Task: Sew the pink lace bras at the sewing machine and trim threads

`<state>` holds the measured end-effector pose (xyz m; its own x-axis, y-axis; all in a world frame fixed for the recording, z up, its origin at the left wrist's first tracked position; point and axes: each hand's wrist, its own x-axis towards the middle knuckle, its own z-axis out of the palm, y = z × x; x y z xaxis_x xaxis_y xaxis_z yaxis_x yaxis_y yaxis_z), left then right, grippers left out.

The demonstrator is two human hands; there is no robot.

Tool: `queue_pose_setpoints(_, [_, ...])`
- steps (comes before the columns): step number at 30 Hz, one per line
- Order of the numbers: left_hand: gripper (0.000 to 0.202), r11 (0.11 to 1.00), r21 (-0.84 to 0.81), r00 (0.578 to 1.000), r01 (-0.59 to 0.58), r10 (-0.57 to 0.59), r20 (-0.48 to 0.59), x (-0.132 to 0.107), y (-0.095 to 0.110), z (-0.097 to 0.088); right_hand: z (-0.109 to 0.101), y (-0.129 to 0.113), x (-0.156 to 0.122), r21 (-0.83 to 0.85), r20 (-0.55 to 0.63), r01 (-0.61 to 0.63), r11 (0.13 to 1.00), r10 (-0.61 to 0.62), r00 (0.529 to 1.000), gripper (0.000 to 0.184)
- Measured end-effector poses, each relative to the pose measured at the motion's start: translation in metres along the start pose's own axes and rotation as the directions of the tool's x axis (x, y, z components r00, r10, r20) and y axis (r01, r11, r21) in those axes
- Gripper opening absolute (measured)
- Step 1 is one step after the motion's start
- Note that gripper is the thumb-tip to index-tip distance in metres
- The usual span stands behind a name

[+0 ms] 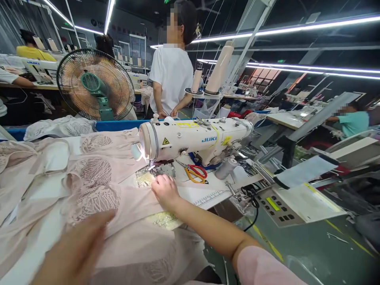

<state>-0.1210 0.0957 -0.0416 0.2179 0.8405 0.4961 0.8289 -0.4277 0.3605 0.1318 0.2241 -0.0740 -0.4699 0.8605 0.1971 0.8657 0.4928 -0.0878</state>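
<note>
Pale pink lace garments (pixel 130 206) are spread over the sewing table. By the needle of a white sewing machine (pixel 172 138), my right hand (pixel 164 190) rests with curled fingers at the edge of the pink cloth, apparently gripping it. Its fingertips are partly hidden. My left hand (pixel 77 247) is smeared by motion over the garments at the lower left, so its fingers cannot be read. Scissors (pixel 196 172) with red and orange handles lie on the machine bed, right of the lit needle area.
A grey thread cone (pixel 226 169) stands beside the machine. A control panel (pixel 276 208) is at the right. Behind the table are a fan (pixel 95 85) and a standing person (pixel 173 75) in a white shirt. Thread cones (pixel 219 67) rise above the machine.
</note>
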Motion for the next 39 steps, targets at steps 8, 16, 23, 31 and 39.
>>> queue_pose_setpoints(8, [0.044,0.991,0.003,0.894,-0.137,0.122,0.430,0.077,0.029,0.117,0.002,0.011,-0.034,0.036,-0.022,0.114,0.993,-0.113,0.993,0.017])
queue_pose_setpoints(16, [0.045,0.910,0.407,0.889,-0.074,-0.125,0.440,0.090,0.036,0.103,0.012,0.017,-0.071,0.270,-0.218,0.338,0.902,-0.284,0.934,0.023])
queue_pose_setpoints(23, [0.047,0.868,0.496,0.884,0.001,-0.233,0.405,0.114,0.052,0.115,0.015,0.011,-0.080,0.254,-0.183,0.208,0.945,-0.165,0.969,0.029])
queue_pose_setpoints(31, [0.050,0.872,0.488,0.886,0.028,-0.248,0.392,0.123,0.047,0.123,0.020,0.011,-0.084,0.244,-0.168,0.112,0.963,-0.071,0.983,0.033])
queue_pose_setpoints(39, [0.044,0.895,0.445,0.898,-0.017,-0.182,0.400,0.121,0.044,0.121,0.021,0.013,-0.085,0.301,-0.176,0.135,0.944,-0.084,0.981,0.032])
